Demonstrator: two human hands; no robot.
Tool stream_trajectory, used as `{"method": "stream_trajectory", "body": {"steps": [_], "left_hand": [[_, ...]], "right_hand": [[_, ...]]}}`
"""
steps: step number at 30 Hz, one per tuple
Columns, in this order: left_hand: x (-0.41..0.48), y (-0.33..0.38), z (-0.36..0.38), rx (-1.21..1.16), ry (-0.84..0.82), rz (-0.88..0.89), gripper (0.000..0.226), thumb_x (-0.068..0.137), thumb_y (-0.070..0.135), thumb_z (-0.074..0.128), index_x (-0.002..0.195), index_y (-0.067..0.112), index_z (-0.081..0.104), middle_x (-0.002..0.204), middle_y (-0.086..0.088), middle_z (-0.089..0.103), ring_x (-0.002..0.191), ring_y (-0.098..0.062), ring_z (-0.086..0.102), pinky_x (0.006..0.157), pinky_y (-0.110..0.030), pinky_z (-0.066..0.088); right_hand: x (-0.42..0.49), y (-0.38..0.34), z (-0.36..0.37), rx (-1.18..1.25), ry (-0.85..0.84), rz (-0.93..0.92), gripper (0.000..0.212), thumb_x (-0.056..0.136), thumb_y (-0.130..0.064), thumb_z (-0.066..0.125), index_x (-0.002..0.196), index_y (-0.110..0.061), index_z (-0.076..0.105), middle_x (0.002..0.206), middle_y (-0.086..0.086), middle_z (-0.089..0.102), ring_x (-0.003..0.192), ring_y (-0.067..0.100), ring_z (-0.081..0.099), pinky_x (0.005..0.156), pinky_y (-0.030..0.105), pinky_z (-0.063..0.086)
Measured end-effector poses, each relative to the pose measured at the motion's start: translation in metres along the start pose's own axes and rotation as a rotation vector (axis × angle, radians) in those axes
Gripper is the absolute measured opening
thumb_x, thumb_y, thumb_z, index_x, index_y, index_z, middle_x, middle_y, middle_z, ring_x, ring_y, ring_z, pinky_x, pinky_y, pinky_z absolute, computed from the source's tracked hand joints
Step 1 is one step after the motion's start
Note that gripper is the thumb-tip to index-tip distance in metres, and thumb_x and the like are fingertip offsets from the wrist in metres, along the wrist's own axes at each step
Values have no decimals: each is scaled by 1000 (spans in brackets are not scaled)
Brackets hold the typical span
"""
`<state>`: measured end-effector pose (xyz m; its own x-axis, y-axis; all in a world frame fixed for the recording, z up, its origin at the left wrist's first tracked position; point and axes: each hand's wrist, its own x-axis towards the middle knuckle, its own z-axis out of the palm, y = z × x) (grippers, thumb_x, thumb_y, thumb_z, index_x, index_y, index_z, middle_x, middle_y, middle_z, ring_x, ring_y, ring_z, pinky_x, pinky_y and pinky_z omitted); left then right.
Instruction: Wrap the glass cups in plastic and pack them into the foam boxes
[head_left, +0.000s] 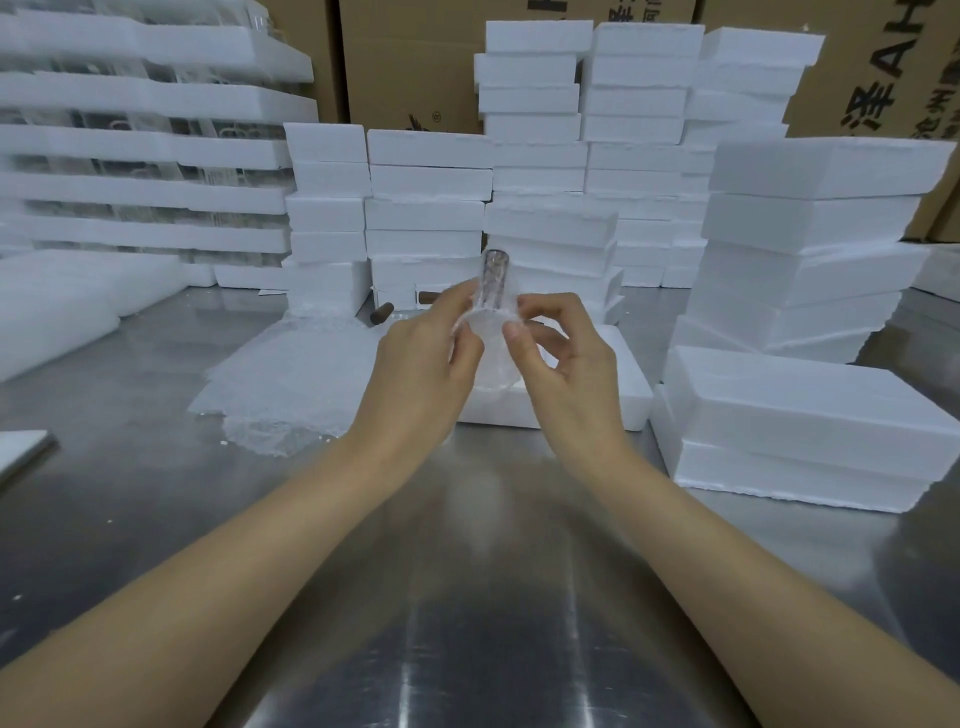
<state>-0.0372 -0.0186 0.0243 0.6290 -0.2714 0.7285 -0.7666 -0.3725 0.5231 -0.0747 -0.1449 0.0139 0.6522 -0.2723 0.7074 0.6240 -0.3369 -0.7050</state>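
**A:** Grip first, quick.

**B:** Both hands are busy. The left hand curls round the glass cup. The right hand pinches the plastic wrap at the cup's side. The cup is in the air above the table, dead centre, with one end pointing to twelve o'clock.

**A:** Which step?

**B:** My read is wrapping, not yet packing. To do it well, the left hand should steady the glass without squeezing. The right hand should pull the wrap taut and cover both ends. Tuck the loose edge under so it can't unroll. Clear glass in clear plastic is slippery, so no one-hand moments.

**A:** And where does it go after that?

**B:** Probably the low foam box just beyond the hands, toward three o'clock. The hands hide its inside, so I can't tell whether a slot is free.

**A:** Surface and room?

**B:** It's a shiny metal table with heavy glare. Loose plastic sheets lie at nine o'clock of the hands. There are foam box stacks at two o'clock, with more at twelve. Foam trays of glassware sit at ten o'clock, and cardboard cartons stand behind everything.
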Motion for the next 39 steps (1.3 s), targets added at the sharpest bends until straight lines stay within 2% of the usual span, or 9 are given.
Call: {"method": "stream_trajectory", "body": {"steps": [3,7,12,16,24,28,31,34,39], "left_hand": [[-3,2,2,-41,0,17,52,92,9,40,139,30,37,107,20,58,68,-7,56,66,-11,41],[-3,2,2,-31,36,59,40,89,9,38,120,34,42,90,-7,66,59,-13,50,59,-25,41],[-1,1,3,-79,82,5,19,95,10,45,102,27,43,90,24,56,75,0,54,67,-14,40],[-4,-1,5,-59,27,24,13,93,12,50,94,25,46,83,14,61,77,-2,55,64,-15,41],[-10,3,12,222,-77,167,21,94,7,47,112,17,53,94,3,63,76,-28,59,67,-42,50],[-4,-2,8,-81,-133,-99,37,98,24,46,134,25,36,125,10,56,110,-8,57,89,-28,45],[0,-9,6,10,-192,-71,18,101,22,38,112,21,53,79,8,61,66,-2,54,58,-22,35],[8,-14,-2,39,-84,-151,22,101,15,37,91,7,55,71,-4,54,65,-20,50,56,-19,35],[26,-20,-24,-361,-78,-541,29,100,16,38,110,9,64,100,-10,69,88,-21,68,74,-32,58]], "right_hand": [[0,2,1,90,30,34,26,84,-10,60,75,-31,49,92,-24,64,97,6,64,67,8,44],[1,4,1,152,-28,68,20,81,-13,56,84,-31,47,93,-21,59,90,3,60,71,11,45],[0,2,1,3,-99,-41,24,90,-23,57,99,-43,49,107,-22,59,107,1,57,81,12,46],[0,9,1,-173,-59,-54,21,93,-24,56,88,-43,48,101,-10,61,98,12,59,81,31,50],[1,17,-5,-228,-31,-43,29,92,-20,58,78,-40,42,90,-12,61,78,5,56,67,8,40],[4,13,-4,-145,-4,-23,30,89,-14,63,82,-36,44,89,-33,59,87,-1,61,71,7,42],[6,9,-6,-114,-114,-13,23,88,-22,68,86,-33,47,91,-34,59,86,-5,61,71,8,43],[11,7,-15,-108,-167,106,14,91,-37,55,100,-30,47,102,-15,63,89,1,63,70,9,45],[11,11,-22,-749,-363,65,16,87,-16,48,92,-15,63,84,-1,69,82,22,62,75,34,52]]}}
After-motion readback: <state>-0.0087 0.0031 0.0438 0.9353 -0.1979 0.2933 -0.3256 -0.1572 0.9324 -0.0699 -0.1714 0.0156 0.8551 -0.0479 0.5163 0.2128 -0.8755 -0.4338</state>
